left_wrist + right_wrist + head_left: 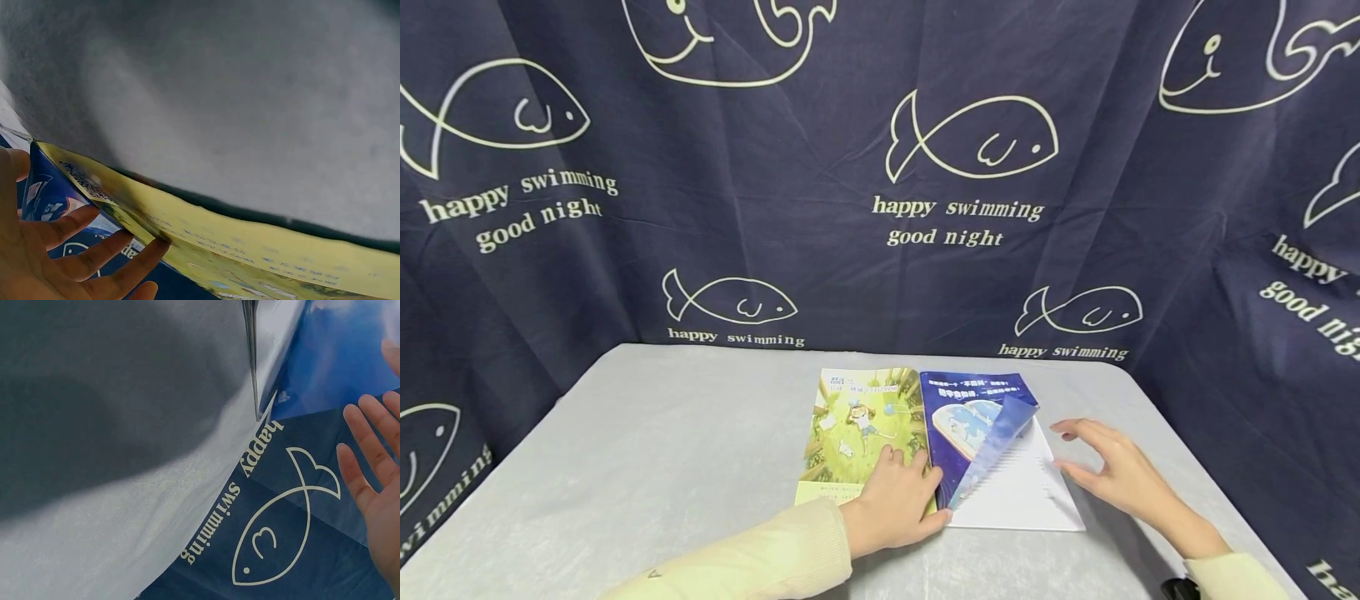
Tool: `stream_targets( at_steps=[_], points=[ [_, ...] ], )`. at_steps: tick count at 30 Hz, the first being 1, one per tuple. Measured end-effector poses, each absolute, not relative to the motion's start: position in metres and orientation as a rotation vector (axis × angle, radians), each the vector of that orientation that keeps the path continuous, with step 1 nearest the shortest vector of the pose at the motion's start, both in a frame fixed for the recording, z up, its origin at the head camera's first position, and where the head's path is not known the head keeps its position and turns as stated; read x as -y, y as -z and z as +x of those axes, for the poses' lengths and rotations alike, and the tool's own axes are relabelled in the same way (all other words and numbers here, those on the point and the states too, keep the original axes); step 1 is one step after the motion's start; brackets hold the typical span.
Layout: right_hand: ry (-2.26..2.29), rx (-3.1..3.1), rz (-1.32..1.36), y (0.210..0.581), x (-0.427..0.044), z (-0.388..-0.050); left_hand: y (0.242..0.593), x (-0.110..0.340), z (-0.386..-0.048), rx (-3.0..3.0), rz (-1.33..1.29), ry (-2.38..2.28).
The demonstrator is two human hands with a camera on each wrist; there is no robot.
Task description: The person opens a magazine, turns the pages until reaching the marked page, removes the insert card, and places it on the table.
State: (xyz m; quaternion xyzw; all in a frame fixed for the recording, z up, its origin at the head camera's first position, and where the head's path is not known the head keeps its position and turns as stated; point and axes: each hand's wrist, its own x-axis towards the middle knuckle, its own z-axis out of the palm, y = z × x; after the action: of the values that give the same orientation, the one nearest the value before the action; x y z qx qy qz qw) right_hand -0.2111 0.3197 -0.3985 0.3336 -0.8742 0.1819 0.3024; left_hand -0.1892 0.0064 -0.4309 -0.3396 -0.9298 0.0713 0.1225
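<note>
An open booklet with a green illustrated left page (865, 417) and a dark blue right page (951, 408) lies on the table. The blue page's lower right corner is lifted and folded over toward the spine, baring a white page (1022, 492) with printed lines beneath. Near the spine my left hand (898, 496) rests on the booklet with its fingers spread. In the left wrist view those fingers touch the yellow-green page (237, 247). My right hand (1112, 467) is held just right of the booklet, fingers apart, holding nothing. The right wrist view shows the raised blue sheet (340, 362) beside that hand.
The booklet lies toward the front of a table with a pale grey cover (700, 442). Dark blue curtains (820, 208) with white fish outlines and lettering hang behind it and along both sides. A dark band (1180, 588) sits at the right wrist.
</note>
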Motion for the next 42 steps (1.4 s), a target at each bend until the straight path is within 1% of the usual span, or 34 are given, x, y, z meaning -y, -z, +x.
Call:
stream_targets(
  at_steps=[23,42],
  points=[
    [-0.432,2.489,1.038,0.420,-0.315,-0.201,0.430,-0.001,-0.187,2.740,-0.910,-0.087],
    [-0.417,2.502,1.092,0.429,-0.316,-0.199,0.432,-0.002,-0.184,2.666,-0.793,-0.066]
  ],
)
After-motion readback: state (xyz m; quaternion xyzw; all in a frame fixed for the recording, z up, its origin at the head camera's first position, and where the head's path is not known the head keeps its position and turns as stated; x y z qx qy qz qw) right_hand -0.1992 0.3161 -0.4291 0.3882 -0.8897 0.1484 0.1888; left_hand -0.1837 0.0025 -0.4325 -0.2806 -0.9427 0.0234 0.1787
